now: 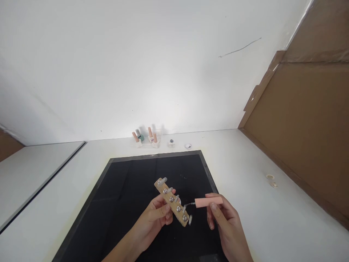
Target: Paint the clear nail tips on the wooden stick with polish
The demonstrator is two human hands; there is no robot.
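Observation:
My left hand [157,214] is closed around a wooden nail tip stand [175,208], held tilted above the black mat. Several pale nail tips [169,190] stick out from round metal mounts along it. Between the fingers and thumb of my right hand [222,214] is a nail polish brush [208,202] with a peach handle. Its thin dark tip points left and meets, or comes very close to, a nail tip near the lower end of the stand; actual contact cannot be made out. Part of a small white round thing shows behind the stand.
Under my hands lies a black mat [131,189] with grey taped edges. Nail polish bottles [155,142] stand at the back by the white wall, near a small jar [171,143] and a white ring-shaped item [188,146]. Small round pieces [273,185] lie right, beside a cardboard panel [305,138].

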